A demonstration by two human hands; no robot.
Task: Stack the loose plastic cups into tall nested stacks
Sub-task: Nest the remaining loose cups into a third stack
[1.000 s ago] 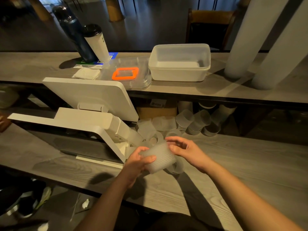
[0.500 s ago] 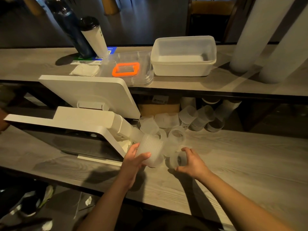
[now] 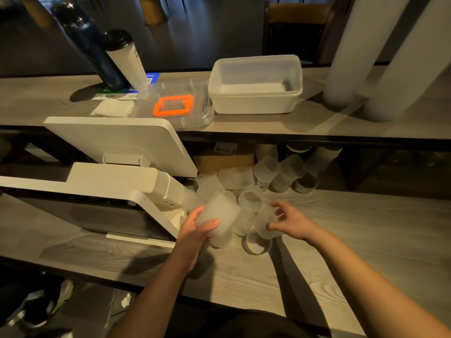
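Note:
My left hand [image 3: 195,230] grips a short nested stack of ribbed translucent cups [image 3: 220,214], tilted with its mouth toward the lower right. Just right of it, my right hand [image 3: 290,220] is closed on a single loose clear cup [image 3: 264,222] and holds it close to the stack. Another loose cup [image 3: 256,245] lies on its side on the wooden counter [image 3: 341,252] below my hands. Behind them sits one more cup [image 3: 251,198], and several cups and short stacks [image 3: 280,172] lie under the upper shelf.
A white point-of-sale terminal [image 3: 117,167] stands close on the left. The upper shelf carries a white plastic tub [image 3: 256,86], a clear lid with an orange frame [image 3: 174,106], a dark bottle [image 3: 90,45], a tumbler [image 3: 124,59] and two tall white cup stacks [image 3: 366,52].
My right hand lifted a loose cup off the counter and brought it up toward the stack. My left hand kept hold of the stack and shifted slightly.

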